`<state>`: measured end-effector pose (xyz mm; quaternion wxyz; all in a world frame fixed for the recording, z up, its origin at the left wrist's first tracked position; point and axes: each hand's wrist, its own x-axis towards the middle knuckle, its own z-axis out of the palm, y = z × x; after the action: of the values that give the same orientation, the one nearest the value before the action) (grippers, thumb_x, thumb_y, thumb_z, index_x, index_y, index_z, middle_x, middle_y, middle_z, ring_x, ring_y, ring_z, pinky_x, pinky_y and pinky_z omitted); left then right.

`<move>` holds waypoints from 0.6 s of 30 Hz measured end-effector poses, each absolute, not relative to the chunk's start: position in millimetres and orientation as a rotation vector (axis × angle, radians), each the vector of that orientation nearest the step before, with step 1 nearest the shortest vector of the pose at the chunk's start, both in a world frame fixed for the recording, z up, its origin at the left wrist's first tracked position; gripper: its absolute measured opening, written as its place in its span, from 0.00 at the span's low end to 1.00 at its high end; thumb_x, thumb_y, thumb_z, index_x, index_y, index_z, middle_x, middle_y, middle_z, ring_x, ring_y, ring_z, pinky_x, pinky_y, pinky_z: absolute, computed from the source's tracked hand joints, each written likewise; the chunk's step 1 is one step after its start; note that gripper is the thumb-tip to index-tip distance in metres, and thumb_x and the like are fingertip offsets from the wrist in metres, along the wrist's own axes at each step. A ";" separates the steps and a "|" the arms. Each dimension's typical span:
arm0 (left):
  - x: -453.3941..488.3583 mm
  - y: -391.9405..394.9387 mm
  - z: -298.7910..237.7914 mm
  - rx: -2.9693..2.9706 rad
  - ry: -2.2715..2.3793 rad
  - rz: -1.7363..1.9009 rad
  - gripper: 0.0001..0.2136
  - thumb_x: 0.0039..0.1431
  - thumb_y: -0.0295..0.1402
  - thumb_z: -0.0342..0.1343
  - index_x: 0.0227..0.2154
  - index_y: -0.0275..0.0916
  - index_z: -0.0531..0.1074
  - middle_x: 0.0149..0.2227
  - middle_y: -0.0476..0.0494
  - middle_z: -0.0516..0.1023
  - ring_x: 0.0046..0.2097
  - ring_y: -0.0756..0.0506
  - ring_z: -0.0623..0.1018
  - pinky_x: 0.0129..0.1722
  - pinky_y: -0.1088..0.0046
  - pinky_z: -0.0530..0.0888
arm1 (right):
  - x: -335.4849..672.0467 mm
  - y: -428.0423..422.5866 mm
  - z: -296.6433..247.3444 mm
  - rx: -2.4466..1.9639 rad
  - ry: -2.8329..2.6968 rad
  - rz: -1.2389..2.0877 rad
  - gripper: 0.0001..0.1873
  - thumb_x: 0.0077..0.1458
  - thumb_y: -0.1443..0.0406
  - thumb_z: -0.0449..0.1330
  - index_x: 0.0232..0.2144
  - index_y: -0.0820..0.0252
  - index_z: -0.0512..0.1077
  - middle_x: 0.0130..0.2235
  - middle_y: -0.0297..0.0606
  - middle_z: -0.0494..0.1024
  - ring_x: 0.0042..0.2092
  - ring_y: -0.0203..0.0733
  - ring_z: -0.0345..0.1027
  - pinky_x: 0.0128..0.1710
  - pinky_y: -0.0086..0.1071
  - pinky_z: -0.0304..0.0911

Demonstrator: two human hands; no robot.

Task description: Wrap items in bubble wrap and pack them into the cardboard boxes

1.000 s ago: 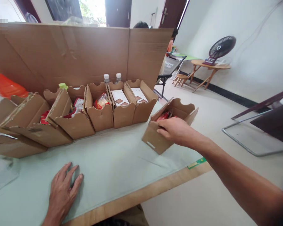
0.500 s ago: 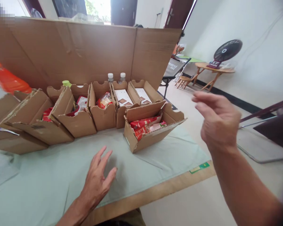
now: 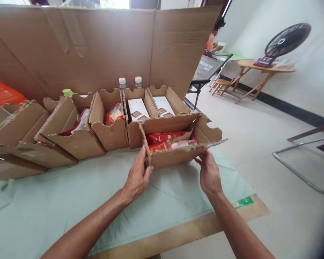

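A small open cardboard box with red snack packets inside sits on the pale green tablecloth, in front of a row of similar boxes. My left hand grips the box's left front corner, fingers curled round the edge. My right hand holds the box's front wall near its right end, thumb and fingers pinched on the cardboard.
A row of open cardboard boxes holds packets and white cartons, with two water bottles behind. A tall cardboard screen stands at the back. To the right are a fan on a wooden table, a folding chair and another person.
The box went from the table's right edge to the middle front. Both hands, open and raised half a second ago, have come down and taken hold of its front corners.
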<state>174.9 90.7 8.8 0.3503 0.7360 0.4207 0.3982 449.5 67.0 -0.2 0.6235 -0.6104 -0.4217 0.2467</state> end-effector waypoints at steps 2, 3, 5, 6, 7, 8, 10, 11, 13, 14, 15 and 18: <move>176.4 99.1 7.4 1.869 1.094 1.031 0.32 0.68 0.30 0.51 0.73 0.43 0.51 0.68 0.34 0.68 0.69 0.37 0.69 0.68 0.50 0.67 | 447.1 64.8 -3.7 -1.389 -0.964 0.585 0.30 0.66 0.44 0.52 0.63 0.50 0.68 0.67 0.44 0.71 0.67 0.50 0.66 0.61 0.48 0.67; 176.6 102.3 6.2 1.857 1.095 1.022 0.32 0.68 0.30 0.50 0.74 0.43 0.50 0.68 0.34 0.68 0.68 0.38 0.69 0.68 0.51 0.67 | 445.8 63.3 -6.1 -1.386 -0.967 0.605 0.30 0.65 0.45 0.54 0.63 0.50 0.68 0.67 0.43 0.70 0.67 0.50 0.65 0.63 0.48 0.65; 175.2 105.3 2.3 1.855 1.118 0.984 0.33 0.69 0.32 0.50 0.74 0.41 0.49 0.68 0.32 0.68 0.67 0.38 0.70 0.66 0.52 0.69 | 444.0 60.0 -11.5 -1.396 -0.982 0.644 0.31 0.63 0.46 0.59 0.62 0.52 0.69 0.67 0.44 0.71 0.68 0.51 0.64 0.66 0.49 0.62; 173.2 104.2 -0.7 1.872 1.146 0.951 0.33 0.69 0.33 0.50 0.74 0.40 0.48 0.68 0.31 0.69 0.67 0.37 0.71 0.65 0.51 0.70 | 444.0 58.1 -14.5 -1.414 -0.992 0.653 0.32 0.61 0.46 0.61 0.61 0.53 0.69 0.66 0.46 0.72 0.67 0.53 0.65 0.67 0.50 0.62; 170.1 101.2 -4.4 1.906 1.184 0.912 0.34 0.69 0.34 0.51 0.74 0.39 0.48 0.68 0.29 0.69 0.67 0.35 0.71 0.65 0.50 0.70 | 444.5 55.8 -17.6 -1.443 -0.999 0.652 0.34 0.59 0.47 0.63 0.62 0.55 0.69 0.65 0.48 0.72 0.66 0.54 0.66 0.66 0.51 0.63; 165.6 96.0 -8.6 1.962 1.227 0.864 0.35 0.68 0.35 0.52 0.74 0.37 0.48 0.68 0.27 0.69 0.67 0.34 0.71 0.66 0.48 0.69 | 445.2 52.9 -20.7 -1.486 -1.004 0.639 0.37 0.57 0.46 0.64 0.63 0.57 0.68 0.65 0.50 0.73 0.65 0.56 0.67 0.65 0.52 0.64; 152.7 78.7 -17.0 2.129 1.307 0.742 0.36 0.66 0.37 0.56 0.73 0.34 0.51 0.69 0.25 0.66 0.71 0.30 0.66 0.69 0.42 0.63 | 445.8 44.3 -27.0 -1.614 -1.058 0.566 0.43 0.56 0.45 0.63 0.66 0.61 0.64 0.64 0.56 0.71 0.63 0.60 0.69 0.63 0.56 0.66; 144.6 66.7 -20.1 2.222 1.337 0.669 0.36 0.66 0.39 0.57 0.72 0.34 0.54 0.71 0.24 0.64 0.73 0.29 0.63 0.71 0.40 0.59 | 444.8 38.3 -30.1 -1.688 -1.130 0.498 0.45 0.56 0.44 0.62 0.67 0.63 0.63 0.65 0.59 0.70 0.64 0.63 0.69 0.63 0.59 0.65; 126.6 37.6 -21.8 2.376 1.373 0.512 0.32 0.68 0.42 0.57 0.71 0.37 0.59 0.74 0.26 0.58 0.75 0.29 0.57 0.73 0.38 0.52 | 438.6 23.0 -35.8 -1.812 -1.395 0.322 0.45 0.58 0.42 0.57 0.67 0.65 0.64 0.66 0.61 0.69 0.66 0.69 0.65 0.65 0.65 0.61; 117.6 21.5 -19.8 2.424 1.380 0.442 0.31 0.69 0.44 0.56 0.70 0.38 0.61 0.74 0.27 0.56 0.76 0.29 0.55 0.73 0.38 0.50 | 433.2 14.4 -38.4 -1.840 -1.564 0.229 0.43 0.60 0.42 0.55 0.66 0.64 0.65 0.66 0.61 0.68 0.67 0.71 0.63 0.65 0.67 0.58; 108.9 5.2 -15.9 2.453 1.381 0.389 0.30 0.70 0.47 0.55 0.70 0.40 0.62 0.75 0.28 0.55 0.76 0.28 0.55 0.73 0.38 0.50 | 426.5 5.7 -41.1 -1.835 -1.732 0.144 0.40 0.62 0.43 0.52 0.66 0.62 0.67 0.67 0.60 0.68 0.69 0.73 0.60 0.66 0.69 0.56; 85.3 -38.0 2.8 2.473 1.323 0.320 0.30 0.71 0.50 0.51 0.70 0.42 0.61 0.75 0.30 0.57 0.76 0.29 0.55 0.73 0.40 0.51 | 399.3 -16.4 -50.3 -1.669 -2.083 -0.015 0.34 0.67 0.51 0.48 0.70 0.55 0.63 0.70 0.55 0.65 0.71 0.74 0.57 0.64 0.71 0.56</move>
<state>85.3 -38.0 2.8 0.1587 0.8650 0.4626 0.1120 399.3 -16.4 -50.3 0.2341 -0.6078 -0.7588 -0.0054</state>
